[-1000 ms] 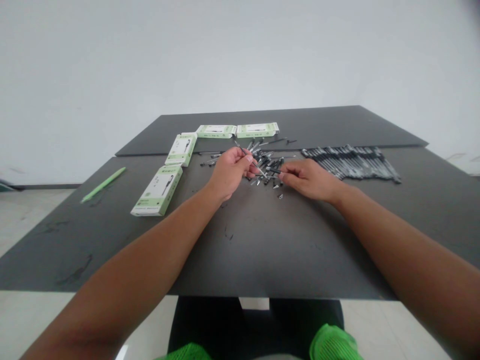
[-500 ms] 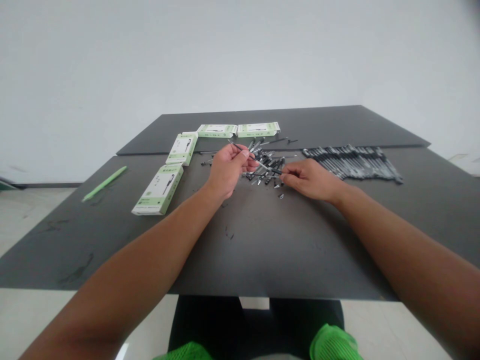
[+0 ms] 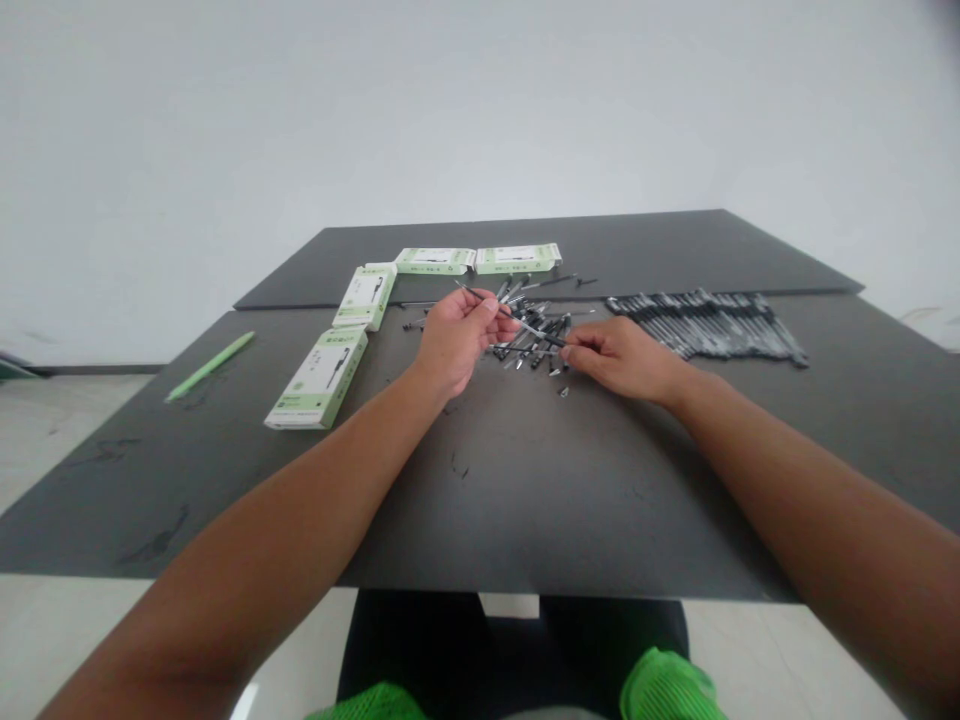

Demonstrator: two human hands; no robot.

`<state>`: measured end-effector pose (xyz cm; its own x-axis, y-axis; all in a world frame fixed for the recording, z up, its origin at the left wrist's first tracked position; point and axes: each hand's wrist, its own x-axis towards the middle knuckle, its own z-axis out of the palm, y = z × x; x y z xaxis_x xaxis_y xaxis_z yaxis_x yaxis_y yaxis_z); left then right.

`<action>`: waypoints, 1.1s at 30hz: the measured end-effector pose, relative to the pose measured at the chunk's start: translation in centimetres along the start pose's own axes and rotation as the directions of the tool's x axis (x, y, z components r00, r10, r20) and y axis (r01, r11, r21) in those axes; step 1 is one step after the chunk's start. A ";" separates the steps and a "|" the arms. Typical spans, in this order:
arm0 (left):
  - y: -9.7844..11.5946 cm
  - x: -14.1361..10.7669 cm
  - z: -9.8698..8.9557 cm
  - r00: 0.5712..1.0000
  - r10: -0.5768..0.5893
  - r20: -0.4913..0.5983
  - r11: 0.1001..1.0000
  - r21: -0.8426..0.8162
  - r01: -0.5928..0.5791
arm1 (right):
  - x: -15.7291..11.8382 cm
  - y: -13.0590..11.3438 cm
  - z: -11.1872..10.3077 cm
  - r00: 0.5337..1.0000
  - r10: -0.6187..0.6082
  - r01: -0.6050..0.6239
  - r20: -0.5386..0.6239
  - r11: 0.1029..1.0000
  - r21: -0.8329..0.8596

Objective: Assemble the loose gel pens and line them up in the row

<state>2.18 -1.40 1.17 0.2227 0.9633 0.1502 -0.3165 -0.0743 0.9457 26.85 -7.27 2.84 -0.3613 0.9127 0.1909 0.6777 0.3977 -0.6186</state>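
A thin pen refill (image 3: 471, 291) is pinched between the thumb and fingers of my left hand (image 3: 457, 335), its tip pointing up and left. In line with it, a clear pen barrel (image 3: 532, 330) with a black end runs down to my right hand (image 3: 619, 358), whose fingertips are closed on that black end. Where refill and barrel meet is partly covered by my left fingers. Beneath and behind both hands lies a loose heap of pen parts (image 3: 517, 350), with clear and black pieces crossing each other. A small cone-shaped pen tip (image 3: 564, 392) rests just in front of the heap.
A neat row of assembled-looking black pens (image 3: 712, 325) lies right of my right hand. Green-and-white pen boxes stand at the left (image 3: 319, 380) and along the back (image 3: 517, 258). One green pen (image 3: 211, 367) lies far left on the dark table (image 3: 540, 500).
Almost nothing differs. Both hands keep their hold on the refill and barrel in nearly the same place, and the view has shifted very slightly.
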 end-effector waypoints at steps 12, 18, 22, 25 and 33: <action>0.0 0.0 0.0 0.999 -0.034 -0.005 0.999 -0.023 0.034 | 0.0 0.0 0.0 1.000 -0.009 0.009 0.006 1.000 0.003; 0.0 -0.2 0.1 0.999 -0.034 0.018 0.999 -0.037 0.035 | 0.0 -0.1 0.1 1.000 -0.001 0.001 0.004 1.000 0.014; 0.0 -0.4 0.2 0.997 -0.053 0.049 0.998 -0.011 0.054 | 0.1 0.2 0.2 1.000 -0.020 0.020 0.006 1.000 0.013; -0.1 -0.5 0.2 0.995 -0.062 0.081 0.998 0.002 0.062 | 0.1 0.5 0.3 1.000 -0.031 0.031 0.007 0.999 0.018; -0.8 -0.7 0.1 0.977 -0.110 0.180 0.993 0.063 0.100 | 0.0 0.7 1.1 0.998 -0.062 0.063 -0.013 0.992 0.113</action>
<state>2.39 -2.01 0.37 0.4187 0.9032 0.0951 -0.2340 0.0062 0.9722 26.61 -7.09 1.63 -0.3937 0.8876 0.2389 0.5767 0.4409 -0.6877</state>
